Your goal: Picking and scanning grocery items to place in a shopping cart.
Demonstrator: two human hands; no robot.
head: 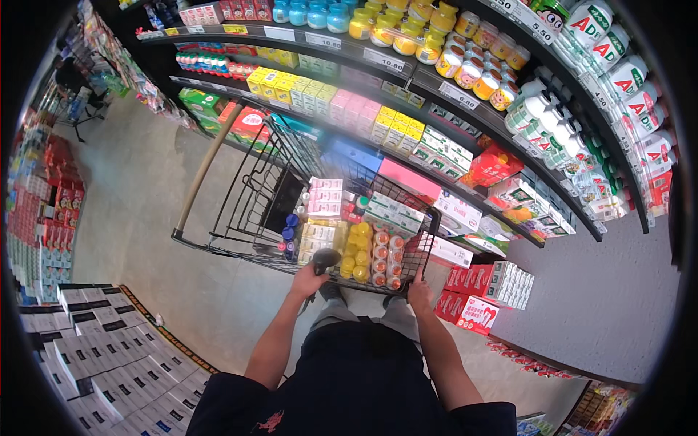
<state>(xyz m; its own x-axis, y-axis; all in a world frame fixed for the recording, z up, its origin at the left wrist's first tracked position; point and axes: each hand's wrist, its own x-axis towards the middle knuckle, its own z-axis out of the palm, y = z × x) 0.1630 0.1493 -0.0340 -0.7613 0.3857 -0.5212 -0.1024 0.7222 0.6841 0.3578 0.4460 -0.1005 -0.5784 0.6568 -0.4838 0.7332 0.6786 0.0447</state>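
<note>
My left hand point(308, 280) grips the handle of a black handheld scanner point(326, 258), its rounded head over the near side of a wire shopping cart point(240, 252). My right hand point(420, 294) holds the cart's near corner at its right end, one finger pointing up along the wire. Inside the cart are packs of yellow-capped bottles point(357, 248), orange-topped bottles point(387, 259), a pink-and-white carton pack point(325, 197), a pale yellow carton pack point(319, 240) and a green-and-white carton pack point(393, 212). Blue-capped bottles point(290, 229) stand at the left.
Shelves point(349, 52) of drinks run along the cart's far side. Red and white cartons point(469, 297) are stacked on the floor at right. Stacked white boxes point(109, 354) fill the lower left. A person point(76, 82) is in the aisle at upper left.
</note>
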